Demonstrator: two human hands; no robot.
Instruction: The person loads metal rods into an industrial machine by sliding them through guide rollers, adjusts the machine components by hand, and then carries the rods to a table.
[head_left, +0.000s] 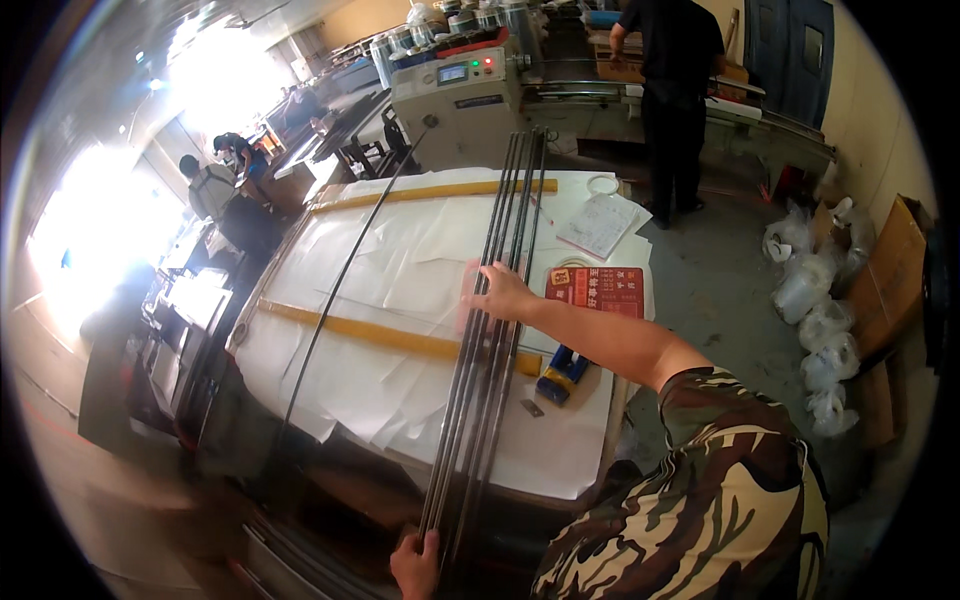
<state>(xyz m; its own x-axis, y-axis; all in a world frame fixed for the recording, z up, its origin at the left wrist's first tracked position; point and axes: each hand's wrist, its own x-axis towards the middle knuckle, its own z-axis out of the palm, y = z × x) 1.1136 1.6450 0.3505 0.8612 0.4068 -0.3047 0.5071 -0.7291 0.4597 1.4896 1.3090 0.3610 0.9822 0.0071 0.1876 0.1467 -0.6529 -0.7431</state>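
Note:
Several long, thin dark metal strips [463, 390] run side by side from the lower edge to the table's far end. My left hand [415, 565] grips their near ends, past the table's near edge, thumb and fingers closed. Farther along, my right hand [498, 293] reaches across from the right and is closed around strips at mid-length. Two yellow bars [385, 335] lie crosswise on the white paper [370, 390] under the strips. A single dark strip [345, 265] lies apart to the left, also crossing the bars.
Right of the strips lie a red printed sheet [625, 288], a notebook [600, 225], a tape roll [603, 186], a blue-and-yellow tool [562, 378] and a small metal piece [531, 407]. A control-panel machine [450, 115] and a person in dark clothes [670, 90] are beyond. Plastic bags [805, 285] line the right.

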